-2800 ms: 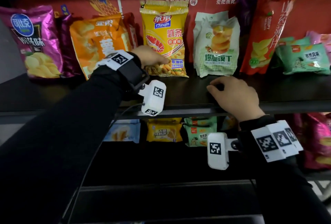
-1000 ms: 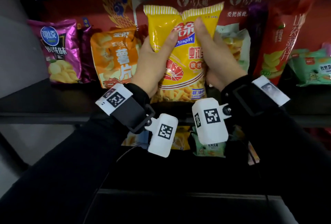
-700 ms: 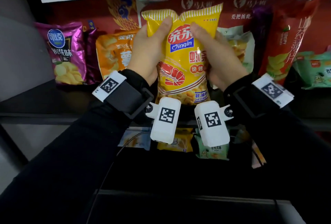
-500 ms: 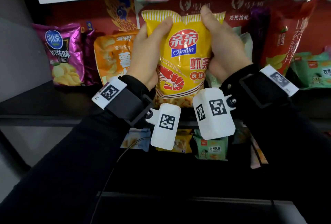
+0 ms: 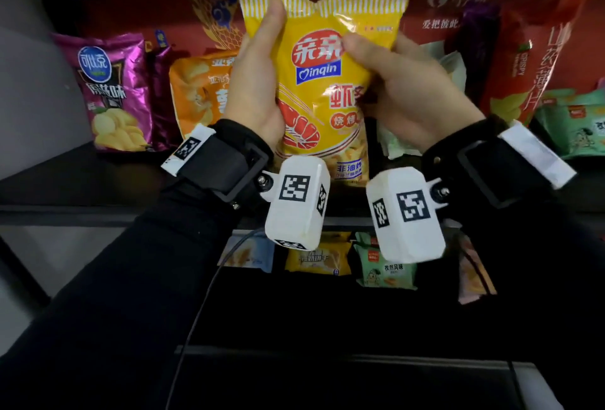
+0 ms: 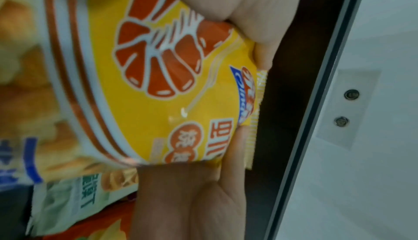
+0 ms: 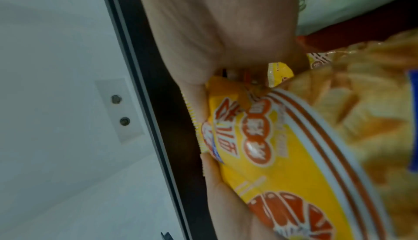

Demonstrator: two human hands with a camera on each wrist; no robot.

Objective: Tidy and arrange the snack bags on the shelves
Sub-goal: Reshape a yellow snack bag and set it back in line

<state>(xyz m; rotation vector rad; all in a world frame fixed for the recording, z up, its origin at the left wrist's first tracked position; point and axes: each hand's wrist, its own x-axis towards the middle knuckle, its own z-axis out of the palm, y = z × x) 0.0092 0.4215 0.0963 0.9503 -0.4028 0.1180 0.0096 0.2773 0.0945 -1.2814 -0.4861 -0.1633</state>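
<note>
Both hands now hold the yellow shrimp-stick bag [image 5: 322, 82] upright, lifted off the upper shelf [image 5: 82, 174]: left hand [image 5: 258, 82] and right hand [image 5: 406, 95], fingers clamped on its sides. It seems ready for re-seating. Behind stand one purple bag [image 5: 113, 92], one orange bag [image 5: 199, 95] and one red bag [image 5: 537, 59].

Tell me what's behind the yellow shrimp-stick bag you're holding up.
Behind the yellow bag, the orange chip bag peeks out left and a white-green bag right; whatever sits directly behind is covered.

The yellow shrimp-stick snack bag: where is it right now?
In the head view the yellow shrimp-stick snack bag is centre frame, held upright between the left hand and right hand, in front of the orange chip bag.
</note>
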